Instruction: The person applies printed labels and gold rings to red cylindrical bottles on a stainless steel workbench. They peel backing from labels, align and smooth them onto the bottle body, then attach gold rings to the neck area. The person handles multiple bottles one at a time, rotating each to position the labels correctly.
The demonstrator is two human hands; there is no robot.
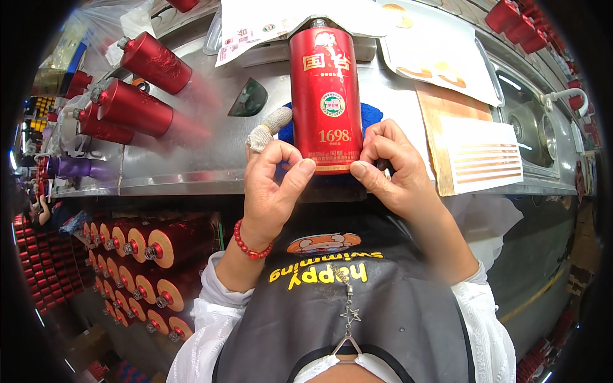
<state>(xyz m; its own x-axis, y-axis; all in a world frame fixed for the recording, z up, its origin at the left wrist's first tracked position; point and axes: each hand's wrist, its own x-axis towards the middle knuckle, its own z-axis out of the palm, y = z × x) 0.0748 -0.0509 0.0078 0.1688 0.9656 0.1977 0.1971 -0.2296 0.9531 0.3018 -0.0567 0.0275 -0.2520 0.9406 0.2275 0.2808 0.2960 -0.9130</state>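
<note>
Bottle (327,96) lies face-up, neck away from the person, on a blue cloth (372,116) that likely cushions it, left hand (273,182) and right hand (397,175) at its lower corners, thumbs and forefingers pinched together, presumably for even control.

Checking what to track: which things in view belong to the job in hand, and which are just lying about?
Job in hand:
red bottle, left hand and right hand at its near end
blue cloth beneath it
striped paper, probably

Lying about, apparently:
dark piece
plastic bag
</note>
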